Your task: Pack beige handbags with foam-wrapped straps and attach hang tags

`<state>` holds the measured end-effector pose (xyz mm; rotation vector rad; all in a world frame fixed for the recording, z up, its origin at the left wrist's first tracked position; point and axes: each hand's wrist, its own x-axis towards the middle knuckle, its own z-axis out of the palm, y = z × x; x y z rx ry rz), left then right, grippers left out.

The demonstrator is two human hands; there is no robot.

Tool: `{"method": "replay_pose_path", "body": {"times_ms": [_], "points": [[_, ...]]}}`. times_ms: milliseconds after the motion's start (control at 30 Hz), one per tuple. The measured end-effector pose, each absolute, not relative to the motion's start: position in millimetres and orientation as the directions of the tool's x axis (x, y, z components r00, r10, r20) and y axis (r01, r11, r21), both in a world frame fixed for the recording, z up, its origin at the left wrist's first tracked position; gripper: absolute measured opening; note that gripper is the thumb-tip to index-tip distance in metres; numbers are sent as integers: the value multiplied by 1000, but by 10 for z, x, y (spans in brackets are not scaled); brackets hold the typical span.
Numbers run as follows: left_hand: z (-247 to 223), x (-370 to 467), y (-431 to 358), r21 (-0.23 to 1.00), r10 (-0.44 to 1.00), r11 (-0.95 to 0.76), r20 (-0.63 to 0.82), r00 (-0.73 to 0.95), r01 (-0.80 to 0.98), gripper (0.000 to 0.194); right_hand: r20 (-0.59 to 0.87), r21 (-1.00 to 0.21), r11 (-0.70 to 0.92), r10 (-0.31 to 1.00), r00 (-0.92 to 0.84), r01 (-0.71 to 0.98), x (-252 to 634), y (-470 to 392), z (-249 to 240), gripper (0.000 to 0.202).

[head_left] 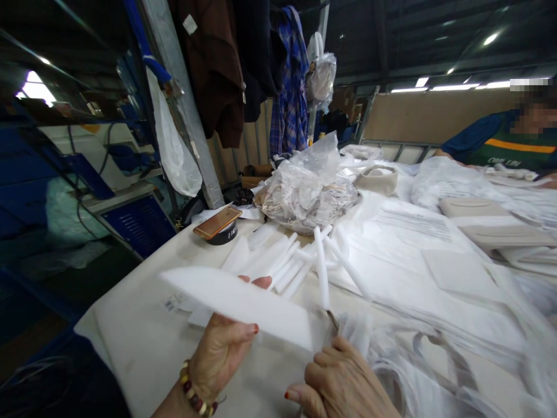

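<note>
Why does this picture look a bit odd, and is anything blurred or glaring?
Head view: wide-angle stretch towards the edges; bright lamps against a dark roof; white foam sheet pale, with little surface detail; plastic at lower right smeared; co-worker's face pixelated.

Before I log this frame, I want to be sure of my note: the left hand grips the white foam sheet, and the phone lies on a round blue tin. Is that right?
Not quite: the head view shows the phone on a round black object, not a blue one. The left hand does grip the white foam sheet.
</note>
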<state>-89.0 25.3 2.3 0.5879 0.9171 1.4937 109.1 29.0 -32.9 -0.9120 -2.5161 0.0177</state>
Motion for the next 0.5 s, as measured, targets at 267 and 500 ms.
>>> {"method": "replay_pose_path", "body": {"times_ms": [267,500], "points": [[-321,-1020,33,909,957,277,-288,10,-311,56,303,-263,739,673,-674,620,1097,263,-275,55],[-220,-1161,80,774,877,458,-474,79,-437,30,279,-250,726,688,-670,641,1107,249,-328,53]]}}
